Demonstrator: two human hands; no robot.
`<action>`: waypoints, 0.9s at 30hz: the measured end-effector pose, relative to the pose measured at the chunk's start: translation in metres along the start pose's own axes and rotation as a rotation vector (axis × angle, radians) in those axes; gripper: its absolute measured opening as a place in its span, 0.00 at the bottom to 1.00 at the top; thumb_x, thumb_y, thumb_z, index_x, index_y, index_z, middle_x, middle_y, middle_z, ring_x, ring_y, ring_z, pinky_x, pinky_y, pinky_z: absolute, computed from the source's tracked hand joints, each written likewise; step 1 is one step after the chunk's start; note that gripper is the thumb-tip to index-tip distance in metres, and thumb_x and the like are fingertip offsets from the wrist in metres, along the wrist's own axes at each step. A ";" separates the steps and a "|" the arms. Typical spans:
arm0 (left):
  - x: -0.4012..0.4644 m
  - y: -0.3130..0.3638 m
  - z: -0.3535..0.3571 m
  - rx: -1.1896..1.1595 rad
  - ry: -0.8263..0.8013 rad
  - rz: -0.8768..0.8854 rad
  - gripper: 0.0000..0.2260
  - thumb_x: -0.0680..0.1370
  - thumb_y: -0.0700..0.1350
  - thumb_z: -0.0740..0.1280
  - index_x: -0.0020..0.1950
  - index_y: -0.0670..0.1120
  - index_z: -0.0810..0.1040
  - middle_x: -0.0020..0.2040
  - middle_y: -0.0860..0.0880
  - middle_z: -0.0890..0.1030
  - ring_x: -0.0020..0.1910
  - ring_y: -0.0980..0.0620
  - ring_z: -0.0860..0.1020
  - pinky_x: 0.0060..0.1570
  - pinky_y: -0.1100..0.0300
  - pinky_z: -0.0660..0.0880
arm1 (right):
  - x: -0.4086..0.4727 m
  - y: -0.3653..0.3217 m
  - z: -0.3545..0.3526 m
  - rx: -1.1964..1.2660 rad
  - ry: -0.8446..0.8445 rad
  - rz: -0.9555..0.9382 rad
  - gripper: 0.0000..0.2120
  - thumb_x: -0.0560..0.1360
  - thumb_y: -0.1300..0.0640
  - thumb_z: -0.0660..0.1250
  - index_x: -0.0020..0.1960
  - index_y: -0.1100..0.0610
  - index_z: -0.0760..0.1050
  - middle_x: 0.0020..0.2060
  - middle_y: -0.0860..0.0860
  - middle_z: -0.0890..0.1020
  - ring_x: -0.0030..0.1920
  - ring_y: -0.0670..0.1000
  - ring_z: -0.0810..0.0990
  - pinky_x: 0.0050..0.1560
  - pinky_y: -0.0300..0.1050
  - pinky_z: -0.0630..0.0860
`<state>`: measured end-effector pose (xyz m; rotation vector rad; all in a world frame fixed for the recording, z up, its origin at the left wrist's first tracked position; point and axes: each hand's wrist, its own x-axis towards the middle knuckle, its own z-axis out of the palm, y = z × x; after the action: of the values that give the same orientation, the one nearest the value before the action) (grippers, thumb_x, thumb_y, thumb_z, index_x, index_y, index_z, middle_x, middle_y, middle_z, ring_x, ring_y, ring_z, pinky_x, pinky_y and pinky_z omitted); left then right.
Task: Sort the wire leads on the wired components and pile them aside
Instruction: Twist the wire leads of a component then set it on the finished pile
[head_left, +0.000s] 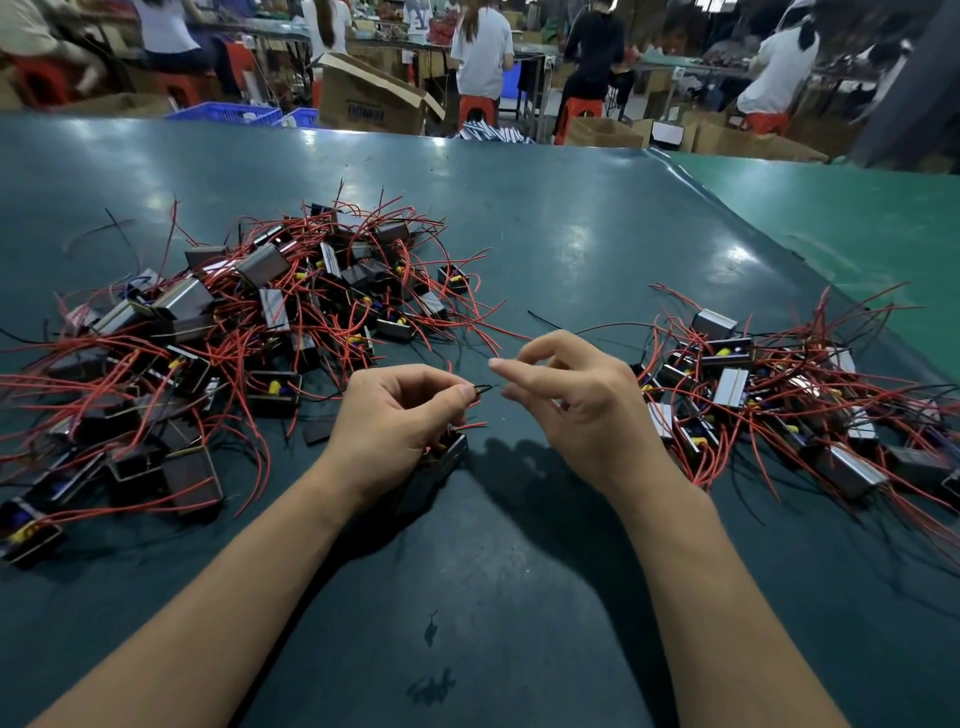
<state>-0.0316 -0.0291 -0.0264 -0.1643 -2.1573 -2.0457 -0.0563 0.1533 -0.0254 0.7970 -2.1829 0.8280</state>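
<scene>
My left hand (395, 421) holds a small black wired component (441, 460) against the table, near the middle front. Its thumb and forefinger pinch a thin black lead (485, 387) that sticks out to the right, and a short red lead (470, 426) pokes out below the fingers. My right hand (566, 405) hovers just right of the lead's tip. Its forefinger and thumb are apart and its other fingers are loosely curled, holding nothing that I can see. A large tangled pile of components with red leads (234, 322) lies to the left. A smaller pile (779, 384) lies to the right.
The work surface is a dark green table mat (519, 597), with a lighter green mat (857, 218) at the far right. Beyond the table's far edge are cardboard boxes (363, 98), blue crates (228, 111), red stools and several seated people.
</scene>
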 end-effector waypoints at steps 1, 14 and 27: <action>0.000 0.000 0.000 0.002 -0.006 -0.005 0.07 0.75 0.35 0.70 0.38 0.43 0.83 0.26 0.51 0.79 0.24 0.58 0.71 0.27 0.68 0.68 | 0.000 0.001 0.000 0.016 -0.006 0.007 0.08 0.72 0.62 0.74 0.50 0.57 0.86 0.41 0.55 0.81 0.32 0.57 0.77 0.31 0.52 0.75; -0.002 0.002 -0.003 0.032 -0.023 0.031 0.06 0.75 0.35 0.71 0.39 0.43 0.83 0.28 0.52 0.79 0.26 0.59 0.74 0.29 0.68 0.71 | 0.002 -0.012 -0.004 0.207 -0.153 0.083 0.09 0.76 0.57 0.68 0.41 0.60 0.82 0.31 0.51 0.79 0.32 0.51 0.75 0.35 0.46 0.72; 0.004 0.002 -0.003 0.084 0.081 0.104 0.07 0.80 0.39 0.65 0.48 0.43 0.84 0.41 0.49 0.86 0.36 0.56 0.81 0.39 0.64 0.78 | 0.004 -0.025 0.004 0.484 -0.049 0.826 0.17 0.79 0.46 0.65 0.37 0.56 0.80 0.26 0.48 0.79 0.25 0.46 0.74 0.25 0.39 0.69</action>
<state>-0.0350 -0.0325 -0.0235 -0.1753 -2.1346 -1.8695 -0.0420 0.1335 -0.0170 0.0696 -2.3849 1.7976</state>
